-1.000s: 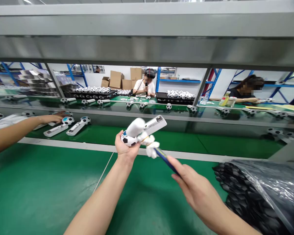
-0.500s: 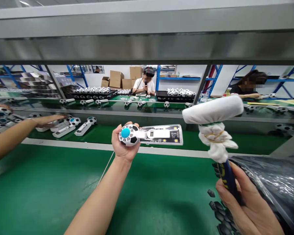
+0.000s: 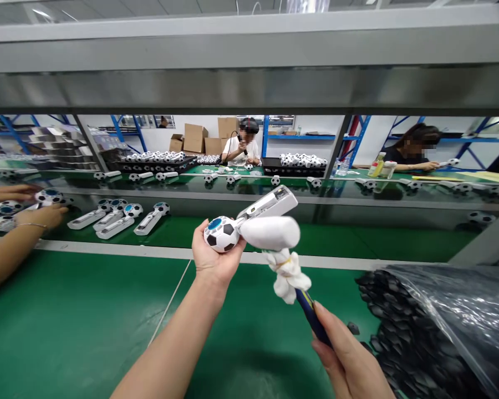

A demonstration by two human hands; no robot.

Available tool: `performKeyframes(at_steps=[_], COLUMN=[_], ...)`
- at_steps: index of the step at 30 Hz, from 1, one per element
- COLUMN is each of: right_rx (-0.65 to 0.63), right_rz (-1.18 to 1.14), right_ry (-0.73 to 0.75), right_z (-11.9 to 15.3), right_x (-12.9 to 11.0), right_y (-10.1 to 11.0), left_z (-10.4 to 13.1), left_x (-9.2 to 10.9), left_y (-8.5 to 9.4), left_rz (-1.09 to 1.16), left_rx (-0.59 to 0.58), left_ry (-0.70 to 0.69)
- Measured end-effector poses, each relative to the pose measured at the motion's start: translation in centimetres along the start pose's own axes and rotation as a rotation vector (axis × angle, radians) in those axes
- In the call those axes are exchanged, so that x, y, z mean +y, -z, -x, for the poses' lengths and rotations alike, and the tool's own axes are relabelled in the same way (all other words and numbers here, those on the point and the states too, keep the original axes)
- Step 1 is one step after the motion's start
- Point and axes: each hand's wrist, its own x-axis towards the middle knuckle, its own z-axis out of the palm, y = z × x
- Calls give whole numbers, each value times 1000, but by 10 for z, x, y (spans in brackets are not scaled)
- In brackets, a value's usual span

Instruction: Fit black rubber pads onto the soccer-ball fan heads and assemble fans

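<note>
My left hand (image 3: 215,267) is closed around the ball end of a football-patterned device (image 3: 222,237), holding it above the bench. Its white rectangular body (image 3: 274,200) points up to the right, and a blue disc tops the ball. My right hand (image 3: 347,349) grips the dark blue handle of a mallet (image 3: 271,233) whose head is wrapped in white cloth, tied below with a band. The mallet head overlaps the neck of the device in this view; whether the two touch I cannot tell.
Black pentagonal pieces (image 3: 411,327) spill from a clear plastic bag (image 3: 474,299) at right. Several similar devices (image 3: 118,220) lie on the green belt, near a co-worker's hands (image 3: 45,213) at left. Across the line, more devices fill black trays (image 3: 158,163). A grey beam (image 3: 249,88) spans overhead.
The mallet has moved left and down to the device. The device's body has turned, tilting upward with its circuit-board side away. At left, the co-worker's hands have shifted to another ball.
</note>
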Motion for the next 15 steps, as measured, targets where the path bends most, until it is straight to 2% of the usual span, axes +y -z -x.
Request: performKeyframes(at_steps=[3,4,8,9,12,13,15], right_rx=[150,129,-145,-129,71,86,-19], right_rz=[-31,-25,27,6,-72,-68,-26], right_ry=[75,64,-60,-54,40,39,-23], right_z=[-16,-21,-36,-37,-35,-33,-30], right_x=[-3,-4,-12,-13,-16,-16,-16], right_y=[-7,-9,-9,-9,-10,-11,-14], left_z=[-3,-4,-12,-13,-17,-18,-22], left_x=[-2,-2,-3,-3,-3,-3,-3], left_y=[1,2,8,9,10,11,13], left_rz=[-15,-15,-13,-15,-9,-5,-22], left_rx=[66,64,51,50,35,29,17], left_ry=[6,10,68,70,35,33,32])
